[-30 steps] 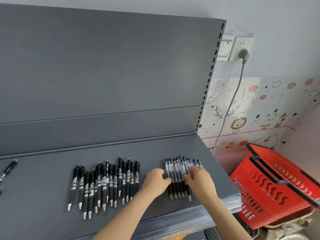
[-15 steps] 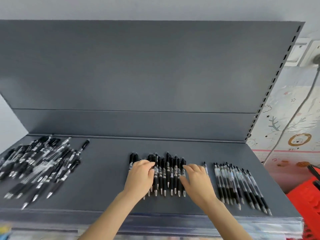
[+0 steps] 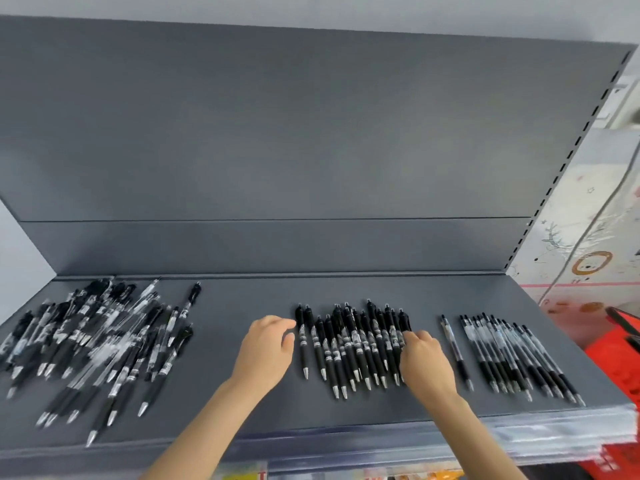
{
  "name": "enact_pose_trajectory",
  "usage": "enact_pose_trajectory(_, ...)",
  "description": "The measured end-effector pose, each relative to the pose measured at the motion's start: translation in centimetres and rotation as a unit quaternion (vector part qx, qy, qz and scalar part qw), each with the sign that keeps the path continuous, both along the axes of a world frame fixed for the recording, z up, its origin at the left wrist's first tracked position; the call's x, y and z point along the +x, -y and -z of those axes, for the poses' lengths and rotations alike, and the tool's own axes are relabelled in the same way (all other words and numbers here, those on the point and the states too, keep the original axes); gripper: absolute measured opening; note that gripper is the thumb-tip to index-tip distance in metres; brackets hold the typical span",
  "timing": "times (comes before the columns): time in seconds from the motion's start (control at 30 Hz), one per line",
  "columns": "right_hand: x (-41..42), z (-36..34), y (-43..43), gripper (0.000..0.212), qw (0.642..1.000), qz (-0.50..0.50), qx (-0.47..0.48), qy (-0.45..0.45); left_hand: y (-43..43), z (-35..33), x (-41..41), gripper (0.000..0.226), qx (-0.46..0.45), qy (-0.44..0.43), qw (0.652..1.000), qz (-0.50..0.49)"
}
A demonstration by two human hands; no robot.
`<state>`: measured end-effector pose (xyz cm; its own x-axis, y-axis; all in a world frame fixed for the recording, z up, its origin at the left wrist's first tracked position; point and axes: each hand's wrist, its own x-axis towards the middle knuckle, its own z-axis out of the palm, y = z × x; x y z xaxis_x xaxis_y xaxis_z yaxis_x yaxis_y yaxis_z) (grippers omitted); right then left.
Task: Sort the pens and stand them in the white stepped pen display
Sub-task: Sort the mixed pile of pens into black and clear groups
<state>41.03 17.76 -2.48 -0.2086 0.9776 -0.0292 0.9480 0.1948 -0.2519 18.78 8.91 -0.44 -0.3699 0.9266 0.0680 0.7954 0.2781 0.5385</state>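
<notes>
Pens (image 3: 353, 344) between your hands look light, slick and prone to roll, so pinch the rubber grips. Left hand (image 3: 266, 351) loose, empty; right hand (image 3: 424, 363) touches them, grip unclear.

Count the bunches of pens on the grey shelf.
3: a jumbled heap at left, a middle row, a tidy row at right. One stray pen lies between the last two; more may lie out of frame.

Three pen groups (image 3: 97, 344) (image 3: 353, 344) (image 3: 512, 358), two hands (image 3: 266, 351) (image 3: 426, 362).
</notes>
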Motion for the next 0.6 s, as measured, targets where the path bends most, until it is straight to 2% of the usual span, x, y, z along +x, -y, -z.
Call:
enact_pose_trajectory(0.13, -1.8, -0.5, 1.0, 0.021, 1.0, -0.011, 0.023, 0.014, 0.2, -0.1, -1.0, 0.035, -0.017, 0.003, 1.0, 0.022)
enact_pose_trajectory(0.23, -4.8, -0.6, 1.8, 0.02, 0.998, -0.04, 0.044, -0.012, 1.7, -0.4, -3.2, 0.036, -0.013, 0.009, 1.0, 0.02)
enact_pose_trajectory(0.5, -18.4, -0.5, 6.4, 0.036, 0.988, -0.146, 0.027, -0.052, 8.2, -0.1, -15.1, 0.036, -0.002, -0.021, 0.998, -0.061)
enact_pose_trajectory(0.6, -22.7, -0.3, 8.9, 0.028, 0.984, -0.175, -0.002, -0.042, 10.7, 0.3, -18.8, 0.035, -0.019, -0.038, 0.994, -0.103)
